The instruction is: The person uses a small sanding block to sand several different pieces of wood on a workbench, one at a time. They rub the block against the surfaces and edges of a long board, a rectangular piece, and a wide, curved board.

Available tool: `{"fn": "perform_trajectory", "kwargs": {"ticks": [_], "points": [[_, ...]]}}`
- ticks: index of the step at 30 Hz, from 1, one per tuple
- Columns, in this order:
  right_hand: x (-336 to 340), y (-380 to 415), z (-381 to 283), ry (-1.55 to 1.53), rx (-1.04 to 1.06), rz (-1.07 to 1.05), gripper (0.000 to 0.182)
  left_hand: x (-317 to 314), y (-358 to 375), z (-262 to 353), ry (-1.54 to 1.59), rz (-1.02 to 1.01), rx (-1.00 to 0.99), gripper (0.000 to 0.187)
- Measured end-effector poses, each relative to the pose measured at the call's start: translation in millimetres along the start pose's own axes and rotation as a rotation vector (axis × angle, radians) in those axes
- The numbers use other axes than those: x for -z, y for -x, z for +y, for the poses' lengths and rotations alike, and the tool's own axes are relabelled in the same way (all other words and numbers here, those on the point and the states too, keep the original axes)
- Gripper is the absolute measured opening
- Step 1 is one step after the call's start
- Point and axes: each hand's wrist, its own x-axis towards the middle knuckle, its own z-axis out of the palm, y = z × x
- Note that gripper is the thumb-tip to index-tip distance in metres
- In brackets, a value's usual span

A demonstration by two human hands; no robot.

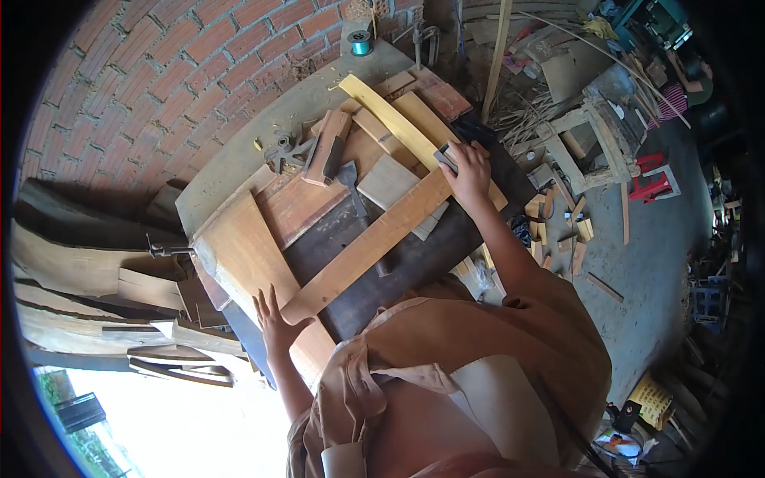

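A long flat wooden board [374,245] lies slantwise across the dark tabletop [422,271]. My left hand [279,325] is at its near-left end, fingers spread and the thumb side against the board's end. At the far end, my right hand [470,171] is closed around a small dark-edged block [445,157], held right over the board's tip. A yellowish curved strip of wood [390,118] runs away from that block. A hammer-like tool with a dark head [348,172] lies partly under the long board, beside a grey square piece [394,190].
A wide plank [247,247] lies on the table's left side. Behind are a wooden block [327,151], a metal tool [284,151] and a teal spool [361,44] by the brick wall [175,80]. Offcuts [578,231] litter the floor; a person [693,92] is far right.
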Motion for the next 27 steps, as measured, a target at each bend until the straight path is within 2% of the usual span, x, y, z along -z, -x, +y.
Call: {"fn": "perform_trajectory", "kwargs": {"ticks": [2,3,10,12,13,14,16,18,19,27], "points": [[-1,-2,0,-0.049,0.035,0.008,0.050,-14,5,-2,-0.017,-0.065,-0.011,0.120],[-2,-2,-1,-0.046,0.034,0.008,0.050,-19,5,-4,0.004,-0.081,-0.072,0.116],[-2,-2,-2,0.000,0.016,0.001,0.049,-20,15,2,0.067,-0.017,-0.126,0.106],[-2,-1,-4,-0.006,0.010,-0.004,0.049,-8,19,23,-0.143,-0.192,-0.060,0.104],[-2,-2,-4,0.002,0.012,0.000,0.049,-11,20,25,-0.185,-0.129,-0.048,0.095],[-1,-2,-4,0.011,0.012,0.006,0.049,-17,19,18,-0.185,-0.129,-0.052,0.095],[-2,0,-3,0.008,-0.012,0.010,0.049,-28,14,8,0.084,0.064,-0.157,0.081],[-4,2,2,0.013,-0.034,0.015,0.048,-21,11,8,0.178,0.063,-0.019,0.069],[-7,2,5,-0.022,-0.030,0.040,0.048,-13,9,10,0.196,0.130,-0.078,0.066],[-18,-10,21,-0.138,-0.126,0.033,0.045,57,-19,33,0.218,0.162,-0.219,0.065]]}}
